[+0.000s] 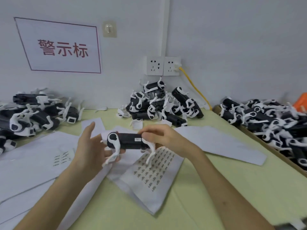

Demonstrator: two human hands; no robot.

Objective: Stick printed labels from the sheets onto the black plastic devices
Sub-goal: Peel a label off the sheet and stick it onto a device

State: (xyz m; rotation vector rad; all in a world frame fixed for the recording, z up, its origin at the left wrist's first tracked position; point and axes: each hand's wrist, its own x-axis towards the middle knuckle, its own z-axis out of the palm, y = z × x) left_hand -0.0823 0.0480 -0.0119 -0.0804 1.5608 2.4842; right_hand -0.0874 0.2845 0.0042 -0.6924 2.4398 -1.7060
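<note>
a black device (127, 141) with white arms is held in the air between the two hands, lying sideways just above the label sheet (154, 171) on the pale green table (232, 180). the right hand (159, 136) grips its right end – fingers curled over the top, thumb on the near side. a small white label (137, 139) sits on the black body, just beside that thumb. the left hand (89, 146) is at the device's left end, spread wide with its upper fingers straight and apart from the body; its lower fingertips touch the white arm that hangs down there (whether they pinch it i cannot tell).

the label sheet lies tilted under the device, rows of small printed labels showing on it. a second sheet (63, 157) to the left, partly behind the left wrist, carries only a few labels, and more blank white sheets are spread around.

heaps of the same devices lie on the table – a left pile (33, 113), a middle pile (159, 105) against the wall, and a right pile (265, 120) in a cardboard tray (249, 130). on the wall are a red-bordered sign (61, 47), two sockets (162, 65) and a yellow cable (194, 85).
</note>
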